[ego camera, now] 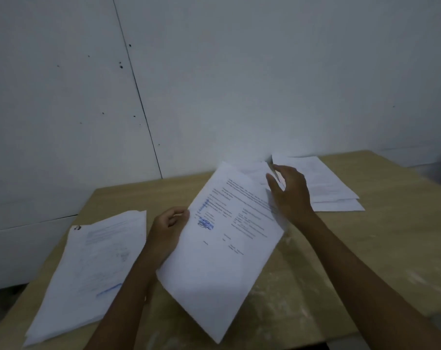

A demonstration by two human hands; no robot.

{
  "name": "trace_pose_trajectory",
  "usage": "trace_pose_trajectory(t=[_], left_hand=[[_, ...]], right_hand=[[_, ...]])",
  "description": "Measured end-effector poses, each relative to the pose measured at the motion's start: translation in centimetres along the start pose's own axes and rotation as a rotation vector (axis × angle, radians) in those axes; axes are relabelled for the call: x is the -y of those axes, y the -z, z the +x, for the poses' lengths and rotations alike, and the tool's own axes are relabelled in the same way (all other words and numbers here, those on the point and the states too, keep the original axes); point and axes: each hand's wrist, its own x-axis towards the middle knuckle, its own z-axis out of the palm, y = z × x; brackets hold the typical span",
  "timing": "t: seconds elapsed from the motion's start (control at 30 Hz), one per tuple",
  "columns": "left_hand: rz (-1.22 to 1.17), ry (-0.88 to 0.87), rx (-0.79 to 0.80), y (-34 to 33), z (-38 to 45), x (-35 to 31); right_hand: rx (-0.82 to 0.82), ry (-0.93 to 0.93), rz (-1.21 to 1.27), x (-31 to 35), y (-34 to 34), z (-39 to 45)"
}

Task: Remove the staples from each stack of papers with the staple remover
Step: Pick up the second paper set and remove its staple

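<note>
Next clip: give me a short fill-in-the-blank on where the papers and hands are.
1. The left hand grips the middle stack's ____ edge.
2. The right hand touches that stack's ____ corner.
3. The number of paper stacks on the table or in hand is ____.
4. The stack bearing a small dark object at its corner lies on the ____ side.

Missing words: left; far; three; left

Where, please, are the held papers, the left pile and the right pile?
held papers [222, 238], head view, middle of the top sheet
left pile [93, 261], head view, middle of the top sheet
right pile [325, 183], head view, top sheet
</note>
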Motion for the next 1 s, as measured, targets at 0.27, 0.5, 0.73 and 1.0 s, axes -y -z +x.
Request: trace_pose_trajectory(t=[0.27, 0.5, 0.73, 1.0], left_hand=[[0.064, 0.068, 0.331, -3.6, 0.5, -0.4], [0.438, -0.062, 0.374, -7.0, 1.5, 0.9], [0.554, -0.254, 0.243, -11.4, 1.4, 2.0], [0.445, -0.259, 0.190, -12.8, 1.7, 3.8]], right_hand=[[0.267, -0.146, 0.101, -2.5, 1.4, -0.9], [0.285, -0.294, 0.095, -7.8, 0.8, -3.4], [0.270, -0.195, -0.029, -9.4, 1.0, -4.4], [0.235, -0.104, -0.048, -11.3, 1.3, -3.5]])
